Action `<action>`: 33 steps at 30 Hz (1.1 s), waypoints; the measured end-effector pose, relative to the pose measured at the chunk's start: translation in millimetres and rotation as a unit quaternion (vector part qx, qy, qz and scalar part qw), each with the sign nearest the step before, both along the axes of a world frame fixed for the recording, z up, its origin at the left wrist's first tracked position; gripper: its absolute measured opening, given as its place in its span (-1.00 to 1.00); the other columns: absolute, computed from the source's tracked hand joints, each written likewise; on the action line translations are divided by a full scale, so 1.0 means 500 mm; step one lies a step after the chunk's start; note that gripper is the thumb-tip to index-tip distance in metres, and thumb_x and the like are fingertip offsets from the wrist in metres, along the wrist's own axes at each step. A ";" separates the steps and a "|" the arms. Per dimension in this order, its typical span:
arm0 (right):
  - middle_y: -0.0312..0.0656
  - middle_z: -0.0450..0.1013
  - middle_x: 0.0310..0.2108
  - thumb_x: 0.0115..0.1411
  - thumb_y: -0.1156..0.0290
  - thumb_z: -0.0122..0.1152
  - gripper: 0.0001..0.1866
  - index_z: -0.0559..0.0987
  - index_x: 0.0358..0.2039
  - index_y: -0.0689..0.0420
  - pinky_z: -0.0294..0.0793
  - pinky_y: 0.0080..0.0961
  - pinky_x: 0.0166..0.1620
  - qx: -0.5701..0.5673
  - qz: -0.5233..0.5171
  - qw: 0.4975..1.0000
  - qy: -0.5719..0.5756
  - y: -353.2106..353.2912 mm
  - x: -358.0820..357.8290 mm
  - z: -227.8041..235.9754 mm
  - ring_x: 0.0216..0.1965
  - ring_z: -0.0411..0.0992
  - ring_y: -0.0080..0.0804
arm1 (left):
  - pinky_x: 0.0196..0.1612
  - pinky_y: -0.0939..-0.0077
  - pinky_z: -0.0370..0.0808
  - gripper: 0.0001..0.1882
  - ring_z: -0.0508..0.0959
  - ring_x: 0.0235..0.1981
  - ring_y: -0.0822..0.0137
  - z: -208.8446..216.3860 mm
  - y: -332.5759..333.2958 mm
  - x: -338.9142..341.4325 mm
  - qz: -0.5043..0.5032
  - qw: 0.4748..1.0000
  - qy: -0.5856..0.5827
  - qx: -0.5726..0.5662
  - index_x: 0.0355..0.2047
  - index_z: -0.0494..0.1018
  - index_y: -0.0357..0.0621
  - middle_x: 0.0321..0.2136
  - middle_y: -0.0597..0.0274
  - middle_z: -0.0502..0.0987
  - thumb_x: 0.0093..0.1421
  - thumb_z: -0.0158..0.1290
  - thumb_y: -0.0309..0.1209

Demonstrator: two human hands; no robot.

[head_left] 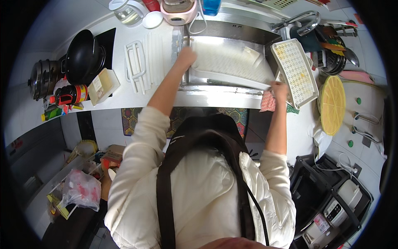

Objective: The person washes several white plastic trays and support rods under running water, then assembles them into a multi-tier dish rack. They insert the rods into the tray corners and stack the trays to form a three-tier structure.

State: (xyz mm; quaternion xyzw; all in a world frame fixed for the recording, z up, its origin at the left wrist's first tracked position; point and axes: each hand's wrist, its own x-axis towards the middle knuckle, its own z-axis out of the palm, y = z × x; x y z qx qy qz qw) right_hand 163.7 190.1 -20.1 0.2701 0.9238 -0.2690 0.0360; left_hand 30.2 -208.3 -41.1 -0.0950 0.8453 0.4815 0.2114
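Note:
A long white shelf tray (pixel 232 56) lies aslant in the metal sink (pixel 248 30), its surface blurred by motion and wet-looking. At its left end my left hand (pixel 188 57) is closed on the edge, slightly smeared. My right hand (pixel 280 90) grips the near right corner, fingers curled round the rim. Just right of that hand, a second white tray (pixel 295 68) with a slotted base and yellowish stains leans tilted at the sink's right side. A red checked cloth (pixel 268 101) hangs beneath my right hand at the counter's front edge.
White tube frames (pixel 136 66) and white slats (pixel 155 58) lie left of the sink. A black wok (pixel 81 56) sits on the stove. The faucet (pixel 298 23) rises behind the sink. A yellow round woven lid (pixel 333 106) leans at right.

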 end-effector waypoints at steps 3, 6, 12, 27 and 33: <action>0.18 0.49 -0.50 -0.03 0.18 0.17 -0.64 0.63 -0.46 0.27 0.48 -0.31 -0.26 0.051 -0.021 0.998 0.015 -0.001 0.000 -0.007 -0.41 0.53 -0.05 | -0.31 0.25 0.44 -0.69 0.55 -0.40 -0.03 0.015 0.004 0.020 -0.032 0.993 0.112 -0.023 -0.26 0.49 -0.28 -0.44 -0.07 0.55 -0.02 -0.12 -0.51; 0.13 0.50 -0.52 0.04 0.13 0.19 -0.59 0.60 -0.37 0.29 0.44 -0.30 -0.33 -0.039 -0.069 0.987 0.138 0.006 0.010 -0.008 -0.45 0.53 -0.14 | -0.16 0.28 0.42 -0.65 0.53 -0.22 0.01 0.031 0.001 0.026 0.004 0.985 0.152 0.079 -0.11 0.43 -0.19 -0.34 -0.07 0.55 0.05 -0.09 -0.47; 0.07 0.51 -0.51 0.09 0.22 0.16 -0.64 0.54 -0.41 0.35 0.44 -0.32 -0.33 -0.084 -0.056 0.992 0.081 -0.042 0.068 -0.077 -0.49 0.50 -0.13 | -0.29 0.27 0.43 -0.69 0.54 -0.36 -0.01 0.038 -0.012 0.071 -0.014 0.988 0.151 -0.016 -0.13 0.40 -0.25 -0.44 -0.09 0.52 0.10 -0.11 -0.48; -0.10 0.45 -0.62 0.14 0.39 0.19 -0.63 0.16 -0.26 0.19 0.22 -0.62 -0.76 -0.306 0.026 0.948 -0.088 -0.203 0.181 -0.060 -0.78 0.34 -0.55 | -0.21 0.14 0.43 -0.53 0.47 -0.23 -0.11 -0.063 -0.171 0.267 -0.019 0.951 0.260 -0.168 0.16 0.16 -0.18 -0.17 -0.11 0.43 0.24 -0.17 -0.35; -0.12 0.48 -0.55 0.10 0.28 0.17 -0.56 0.24 -0.14 0.27 0.44 -0.44 -0.49 -0.192 0.070 0.960 -0.191 -0.238 0.196 -0.093 -0.68 0.48 -0.34 | -0.32 0.11 0.45 -0.47 0.49 -0.34 -0.07 -0.123 -0.209 0.291 -0.084 0.942 0.211 -0.249 0.19 0.09 -0.14 -0.23 -0.01 0.41 0.24 -0.14 -0.30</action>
